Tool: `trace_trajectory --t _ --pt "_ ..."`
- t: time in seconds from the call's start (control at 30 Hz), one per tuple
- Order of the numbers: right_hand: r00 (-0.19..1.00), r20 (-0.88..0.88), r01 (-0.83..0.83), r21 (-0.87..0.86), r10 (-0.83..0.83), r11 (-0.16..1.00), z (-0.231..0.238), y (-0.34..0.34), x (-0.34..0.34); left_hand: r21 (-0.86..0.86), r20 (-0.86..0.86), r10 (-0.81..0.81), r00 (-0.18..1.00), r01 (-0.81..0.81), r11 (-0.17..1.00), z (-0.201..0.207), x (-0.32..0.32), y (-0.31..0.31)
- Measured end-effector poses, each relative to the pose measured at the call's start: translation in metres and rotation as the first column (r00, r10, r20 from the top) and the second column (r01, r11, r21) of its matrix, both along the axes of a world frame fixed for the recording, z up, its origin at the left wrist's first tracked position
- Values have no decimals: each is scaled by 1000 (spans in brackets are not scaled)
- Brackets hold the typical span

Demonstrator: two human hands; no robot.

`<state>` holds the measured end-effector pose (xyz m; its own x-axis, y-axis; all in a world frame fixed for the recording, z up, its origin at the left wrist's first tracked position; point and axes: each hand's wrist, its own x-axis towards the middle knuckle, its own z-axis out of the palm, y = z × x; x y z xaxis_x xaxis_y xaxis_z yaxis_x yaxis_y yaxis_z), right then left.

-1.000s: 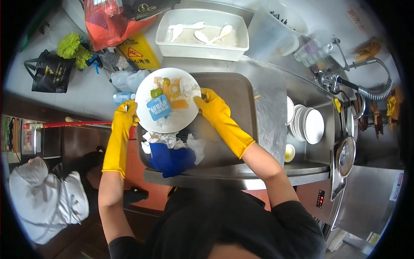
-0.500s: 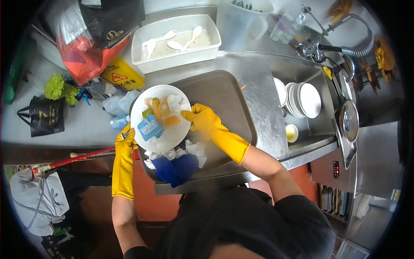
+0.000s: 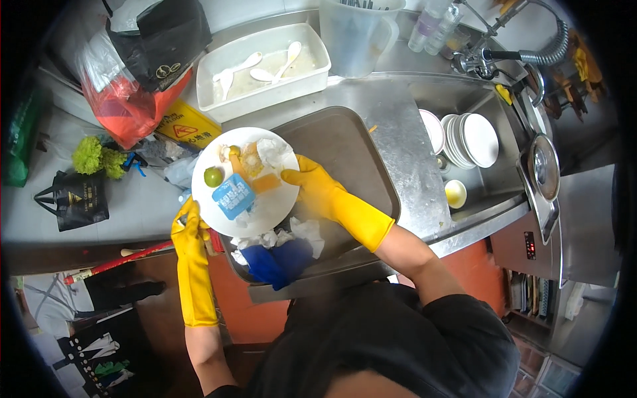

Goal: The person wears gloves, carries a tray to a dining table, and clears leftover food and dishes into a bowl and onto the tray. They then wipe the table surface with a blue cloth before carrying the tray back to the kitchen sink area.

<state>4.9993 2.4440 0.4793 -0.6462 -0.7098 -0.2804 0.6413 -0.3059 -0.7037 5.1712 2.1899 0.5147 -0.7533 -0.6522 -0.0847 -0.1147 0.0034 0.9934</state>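
A white plate (image 3: 282, 211) is held over the left part of a brown tray (image 3: 345, 142). On it lie a green lime-like fruit (image 3: 213, 176), pale food scraps (image 3: 251, 164), crumpled tissue (image 3: 271, 152) and a blue printed packet (image 3: 233, 197). My yellow-gloved right hand (image 3: 317, 192) grips the plate's right rim, thumb on top. At the plate's lower left, my yellow-gloved left hand (image 3: 190, 225) has its fingers curled around a small dark thing, too hidden to name. Below the plate, crumpled tissues (image 3: 306, 233) and a blue cloth (image 3: 279, 262) lie on the tray.
A white tub (image 3: 265, 96) with white spoons and a clear jug (image 3: 355, 43) stand behind. The sink (image 3: 458, 99) at right holds stacked white plates (image 3: 479, 140) and a small bowl (image 3: 454, 194). Bags (image 3: 156, 46) and a yellow floor sign (image 3: 189, 126) sit at left.
The lime-like fruit has rolled leftward on the plate, toward its left rim. The plate has shifted slightly within the view. My right hand keeps its hold.
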Motion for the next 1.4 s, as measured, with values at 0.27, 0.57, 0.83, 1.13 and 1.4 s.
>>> trace_trajectory --t 0.27,0.57,0.83,1.13,1.4 --pt "985 52 169 -201 -162 965 48 76 -22 -23 660 65 748 -66 998 -125 59 -46" --pt "730 -269 674 133 -628 727 36 219 -95 17 305 -96 948 96 995 -245 81 -89" --pt "531 -818 812 418 -220 407 9 212 -122 138 220 -243 945 216 966 -233 139 -187" --pt "191 -890 849 361 413 385 33 124 -77 195 153 -340 928 309 931 -258 153 -243" --pt "245 -856 852 415 456 320 63 136 -95 173 126 -265 956 242 955 -257 162 -273"
